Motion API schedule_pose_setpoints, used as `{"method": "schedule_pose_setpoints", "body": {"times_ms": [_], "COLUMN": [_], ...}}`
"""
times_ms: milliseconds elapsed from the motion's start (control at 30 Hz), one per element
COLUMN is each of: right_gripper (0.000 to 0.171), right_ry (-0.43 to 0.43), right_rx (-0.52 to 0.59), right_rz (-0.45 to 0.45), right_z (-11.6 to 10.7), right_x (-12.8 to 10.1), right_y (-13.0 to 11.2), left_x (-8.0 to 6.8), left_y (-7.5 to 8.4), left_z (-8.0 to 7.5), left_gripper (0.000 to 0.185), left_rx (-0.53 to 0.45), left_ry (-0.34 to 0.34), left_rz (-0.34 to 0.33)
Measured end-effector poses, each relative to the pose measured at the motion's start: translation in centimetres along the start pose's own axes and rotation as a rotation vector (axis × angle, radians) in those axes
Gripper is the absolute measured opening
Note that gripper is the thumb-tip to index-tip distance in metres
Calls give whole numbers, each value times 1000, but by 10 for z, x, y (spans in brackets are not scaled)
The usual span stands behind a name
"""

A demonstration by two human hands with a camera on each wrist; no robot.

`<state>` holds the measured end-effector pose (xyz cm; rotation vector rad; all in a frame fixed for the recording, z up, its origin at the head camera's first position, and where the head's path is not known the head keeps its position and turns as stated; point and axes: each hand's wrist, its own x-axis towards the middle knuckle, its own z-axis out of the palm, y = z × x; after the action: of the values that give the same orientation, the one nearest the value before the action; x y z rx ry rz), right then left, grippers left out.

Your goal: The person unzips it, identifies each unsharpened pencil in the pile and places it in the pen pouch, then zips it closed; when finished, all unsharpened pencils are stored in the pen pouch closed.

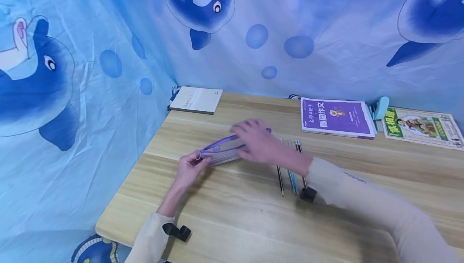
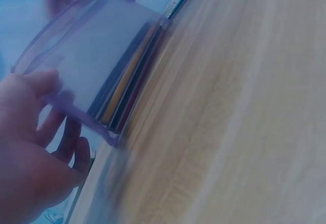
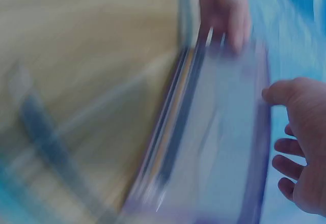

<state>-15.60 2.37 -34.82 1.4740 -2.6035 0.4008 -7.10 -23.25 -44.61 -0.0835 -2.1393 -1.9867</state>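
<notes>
A clear pencil case with a purple zipper edge stands tilted above the table, its top gaping. My left hand pinches its left end by the zipper pull, thumb on the near side. Inside the case, several pencils lie along the bottom, one of them yellow. Over the right end hovers my right hand, blurred. In the right wrist view, the right hand has its thumb tip at the purple edge and its other fingers apart from the case. Several pencils lie on the table under the right forearm.
A white notebook lies at the table's back left corner. Along the back right are a purple book, a light-blue object and a green-and-white booklet. A blue dolphin-print curtain hangs behind the wooden table.
</notes>
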Motion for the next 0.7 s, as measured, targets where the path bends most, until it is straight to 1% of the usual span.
{"method": "schedule_pose_setpoints", "body": {"times_ms": [100,200,233,300,367,467,567,700], "right_gripper": [57,55,55,52,47,41,41,36], "right_ry": [-29,-42,-48,-65,-79,-70,-35,-7], "right_rx": [-9,-41,-57,-80,-78,2,120,236], "right_rz": [-105,-169,-180,-191,-198,-198,-187,-176], "right_z": [2,7,10,15,19,21,17,16], "right_x": [25,47,52,61,67,72,72,71], "right_y": [-35,-58,-62,-69,-72,-72,-69,-61], "left_x": [-1,-2,-2,-3,-4,-5,-5,-4], "left_y": [-1,-1,-1,-1,-1,0,1,4], "left_z": [-3,-5,-5,-4,-4,-3,-3,-5], "left_gripper": [12,16,18,20,21,20,16,22], "left_rx": [2,15,23,36,53,65,71,77], "left_ry": [-25,-56,-58,-48,-35,-32,-46,-42], "left_rz": [48,106,114,109,93,68,72,119]}}
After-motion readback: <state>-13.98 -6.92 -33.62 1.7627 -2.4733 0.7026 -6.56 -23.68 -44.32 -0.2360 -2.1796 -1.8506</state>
